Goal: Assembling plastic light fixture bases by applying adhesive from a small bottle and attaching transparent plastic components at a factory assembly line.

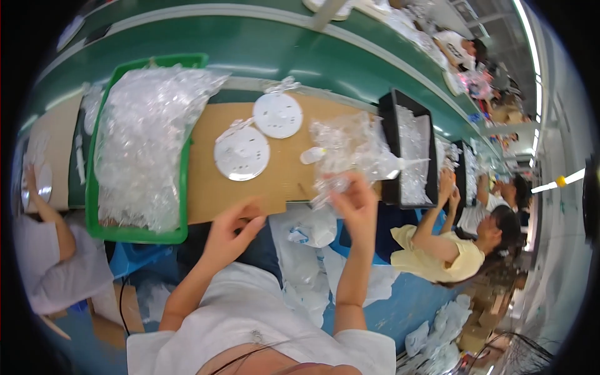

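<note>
My right hand (pixel 355 203) is at the front edge of the cardboard, its thumb and fingers closed on a small crinkled clear plastic bag (pixel 333 185). Nothing shows in my left hand (pixel 234 230), held near the same edge with fingers loosely curved and apart. Two white round discs with dark marks, a nearer one (pixel 242 154) and a farther one (pixel 278 115), lie on the cardboard, clear plastic at their upper edges. Beyond my right hand is a heap of clear plastic bags (pixel 350 140). A small white piece with a yellow spot (pixel 312 155) sits beside it.
A green crate (pixel 92 181) full of clear plastic packets stands at left. At right are a black bin (pixel 390 181) of similar packets and a white pointed nozzle (pixel 409 164). Cardboard (pixel 203 187) covers the bench. Co-workers sit on both sides, one in a yellow shirt (pixel 447 253).
</note>
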Motion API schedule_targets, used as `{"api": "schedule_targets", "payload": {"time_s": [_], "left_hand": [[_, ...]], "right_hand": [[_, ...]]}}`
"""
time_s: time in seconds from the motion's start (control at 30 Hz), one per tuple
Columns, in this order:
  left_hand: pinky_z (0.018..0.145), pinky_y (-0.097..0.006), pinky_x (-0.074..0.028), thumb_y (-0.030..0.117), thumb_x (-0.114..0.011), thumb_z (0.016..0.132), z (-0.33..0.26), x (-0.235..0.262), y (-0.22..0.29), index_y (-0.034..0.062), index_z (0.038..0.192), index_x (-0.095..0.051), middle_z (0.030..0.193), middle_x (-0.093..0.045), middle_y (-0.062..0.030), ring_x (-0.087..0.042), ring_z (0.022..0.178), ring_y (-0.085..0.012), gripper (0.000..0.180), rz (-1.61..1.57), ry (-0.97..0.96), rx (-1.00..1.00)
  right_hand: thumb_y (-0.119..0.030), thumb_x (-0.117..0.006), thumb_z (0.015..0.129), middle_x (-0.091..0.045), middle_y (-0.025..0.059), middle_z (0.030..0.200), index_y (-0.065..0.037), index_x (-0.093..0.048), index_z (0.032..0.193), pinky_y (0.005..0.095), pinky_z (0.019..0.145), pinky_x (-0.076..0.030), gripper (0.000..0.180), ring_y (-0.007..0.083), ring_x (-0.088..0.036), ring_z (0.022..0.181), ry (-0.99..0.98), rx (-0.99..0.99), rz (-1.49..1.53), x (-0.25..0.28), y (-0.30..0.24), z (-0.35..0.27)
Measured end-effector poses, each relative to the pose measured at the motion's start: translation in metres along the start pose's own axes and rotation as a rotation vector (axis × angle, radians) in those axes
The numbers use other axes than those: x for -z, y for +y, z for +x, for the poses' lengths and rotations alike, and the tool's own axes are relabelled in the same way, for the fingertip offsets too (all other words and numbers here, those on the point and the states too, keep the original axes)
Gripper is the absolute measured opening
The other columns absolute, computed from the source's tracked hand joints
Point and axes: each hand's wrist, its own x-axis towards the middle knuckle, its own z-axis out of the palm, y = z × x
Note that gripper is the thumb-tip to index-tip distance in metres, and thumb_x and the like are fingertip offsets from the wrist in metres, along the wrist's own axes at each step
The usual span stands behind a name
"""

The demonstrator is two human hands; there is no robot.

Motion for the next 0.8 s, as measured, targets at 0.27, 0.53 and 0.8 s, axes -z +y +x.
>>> {"api": "schedule_targets", "payload": {"time_s": [0.27, 0.53, 0.8], "left_hand": [[0.076, -0.025, -0.051, 0.017, -0.055, 0.092, 0.033, -0.001, -0.066, 0.0010, 0.127, -0.045, 0.104, -0.060, -0.0074, -0.060, 0.091, -0.0123, 0.039, -0.482, 0.250, 0.204], [0.073, -0.028, -0.052, 0.023, -0.048, 0.096, 0.047, 0.025, -0.091, 0.0024, 0.122, -0.049, 0.102, -0.062, -0.0086, -0.061, 0.086, -0.0143, 0.033, -0.300, 0.361, 0.205], [0.096, -0.045, -0.036, 0.006, -0.055, 0.080, 0.038, 0.039, -0.088, 0.0037, 0.127, -0.047, 0.127, -0.045, -0.0193, -0.043, 0.116, -0.0366, 0.047, 1.044, 0.431, -0.282]], "right_hand": [[-0.003, -0.069, 0.073, -0.060, 0.0110, 0.105, -0.004, -0.061, 0.104, 0.0315, 0.068, -0.051, 0.033, 0.0232, -0.062, 0.085, -0.069, 0.112, -0.494, -0.104, 0.064, -0.009], [-0.015, -0.071, 0.075, -0.063, 0.0100, 0.074, -0.006, -0.066, 0.096, 0.0324, 0.059, -0.048, 0.024, 0.0216, -0.061, 0.062, -0.036, 0.185, -0.764, -0.110, 0.105, 0.041], [-0.021, -0.072, 0.073, -0.063, 0.0114, 0.066, -0.005, -0.064, 0.089, 0.0336, 0.057, -0.048, 0.025, 0.0242, -0.062, 0.060, -0.187, 0.169, -0.926, -0.118, 0.107, 0.072]]}}
